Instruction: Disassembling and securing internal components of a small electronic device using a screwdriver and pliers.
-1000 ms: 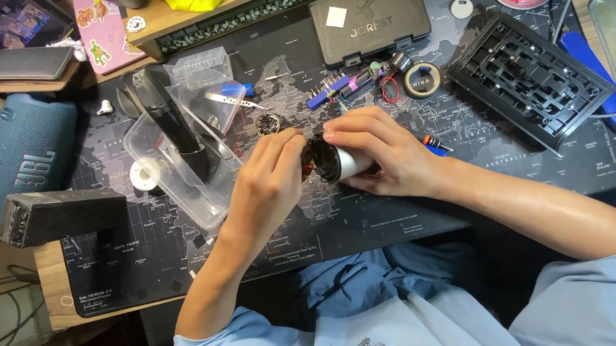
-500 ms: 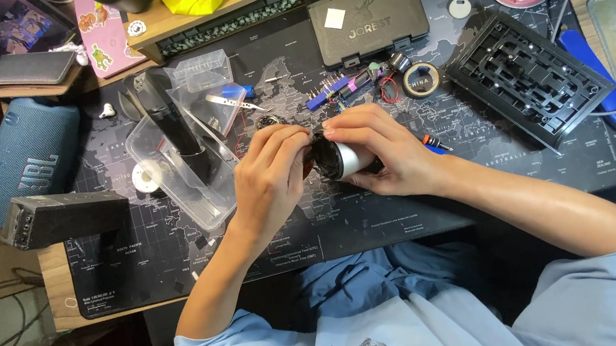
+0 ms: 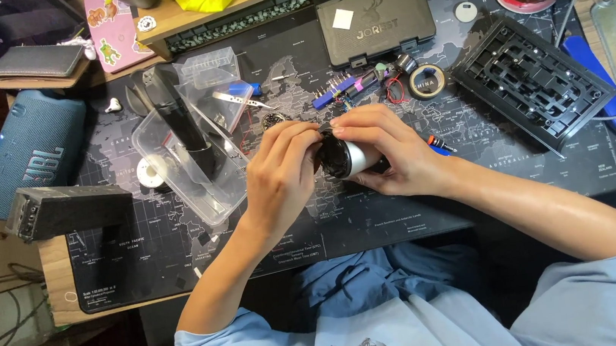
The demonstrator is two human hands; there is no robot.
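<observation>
the small white-and-black cylinder (image 3: 348, 157) is lying on its side between both hands, just above the dark desk mat (image 3: 419, 215), its long axis running left to right with the black end facing left. the right hand (image 3: 389, 149) is wrapping around the white body, while the left hand (image 3: 281, 172) is curling its fingertips narrowly onto the black end.

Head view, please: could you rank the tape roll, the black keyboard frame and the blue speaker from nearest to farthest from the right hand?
From the right hand:
1. Tape roll, just above the hand on the mat.
2. Black keyboard frame, lying farther toward the right edge of the picture.
3. Blue speaker, far across at the left edge of the desk.
</observation>
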